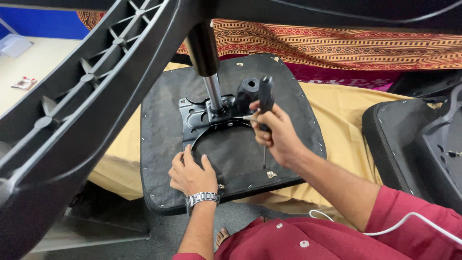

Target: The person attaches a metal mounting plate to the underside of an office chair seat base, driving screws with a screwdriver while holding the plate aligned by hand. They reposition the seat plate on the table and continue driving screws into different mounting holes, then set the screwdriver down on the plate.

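Two bare hands work on an upturned office-chair seat [284, 96] lying on a yellow-draped surface [337, 110]. Right hand [275, 135] is clenched around a black-handled screwdriver [265, 98], its thin shaft pointing down at a screw [271, 174] near the seat's front edge. Left hand [191, 174], wearing a steel wristwatch [202, 198], lies flat and released on the fabric, bracing it beside the metal mechanism plate [199, 118] and gas-lift column [208, 67]. Judged from here, the tip could skip off the screw head and gouge the fabric; the raised star base [86, 96] overhead could swing and tip the seat if the bracing hand lifts.
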